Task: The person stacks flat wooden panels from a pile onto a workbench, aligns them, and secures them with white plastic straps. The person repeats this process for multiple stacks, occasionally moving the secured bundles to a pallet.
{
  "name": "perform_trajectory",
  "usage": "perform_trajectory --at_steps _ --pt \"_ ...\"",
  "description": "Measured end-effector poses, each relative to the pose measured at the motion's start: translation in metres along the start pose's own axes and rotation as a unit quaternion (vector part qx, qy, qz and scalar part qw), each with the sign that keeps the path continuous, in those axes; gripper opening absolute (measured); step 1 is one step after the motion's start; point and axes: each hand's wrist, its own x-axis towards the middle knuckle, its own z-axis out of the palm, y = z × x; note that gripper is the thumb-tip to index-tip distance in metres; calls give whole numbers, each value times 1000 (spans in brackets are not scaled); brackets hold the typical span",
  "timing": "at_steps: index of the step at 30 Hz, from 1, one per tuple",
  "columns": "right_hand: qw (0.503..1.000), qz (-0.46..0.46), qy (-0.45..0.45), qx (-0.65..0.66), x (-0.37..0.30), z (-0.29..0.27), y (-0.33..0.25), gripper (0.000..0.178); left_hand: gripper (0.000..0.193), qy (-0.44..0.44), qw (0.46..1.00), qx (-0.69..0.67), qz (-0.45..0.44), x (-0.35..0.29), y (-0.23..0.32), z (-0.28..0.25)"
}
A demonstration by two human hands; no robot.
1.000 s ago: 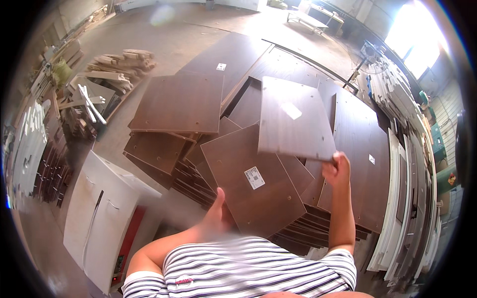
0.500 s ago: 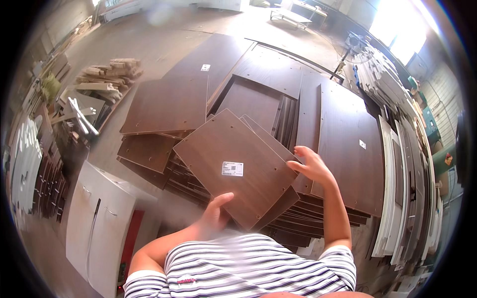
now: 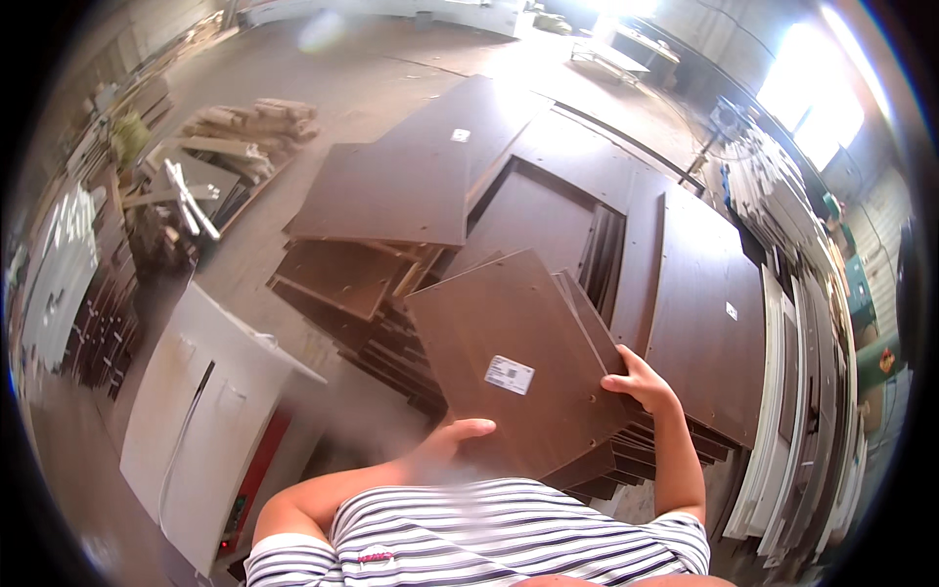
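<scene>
A dark brown wooden panel [image 3: 523,323] with a white label [image 3: 510,375] is tilted up close in front of my striped shirt. My left hand [image 3: 452,439] is closed on its lower left edge, thumb lying on the face and the fingers hidden beneath. At the right edge my right hand [image 3: 642,383] grips the panel, thumb on top, other fingers behind. Just behind the panel's right side, the edge of a second brown panel [image 3: 589,311] shows; whether it is held too I cannot tell.
Stacks of brown panels spread ahead, with a wide labelled panel [image 3: 709,303] on the right and another panel [image 3: 391,196] on the left. A white cabinet [image 3: 196,411] stands at lower left. Boards [image 3: 797,391] lean along the right side; wood pieces [image 3: 245,137] lie at far left.
My right hand has closed from loosely spread fingers onto the panel's right edge. The panel has turned and come nearer to me, off the stack; the view has shifted too.
</scene>
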Motion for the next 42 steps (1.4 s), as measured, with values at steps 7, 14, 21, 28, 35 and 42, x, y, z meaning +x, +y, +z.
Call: perform_trajectory --at_steps 7,14,21,28,35,42 --pt "987 -141 74 -27 -47 78 -38 86 72 -17 985 65 162 -59 0 -38" --pt "967 -254 -8 30 -21 246 -86 87 75 82 933 144 320 -198 53 -126" --pt "939 -214 -266 39 49 451 -68 91 71 292 831 280 382 -383 18 -244" --pt "849 -266 -447 -95 123 646 -44 77 25 563 625 408 355 -481 -44 -355" --pt "783 -366 -495 -91 173 757 -33 69 40 648 555 452 261 -511 -71 -444" --pt "710 -302 -623 -129 190 783 -55 75 49 683 618 269 281 -509 -96 -492"
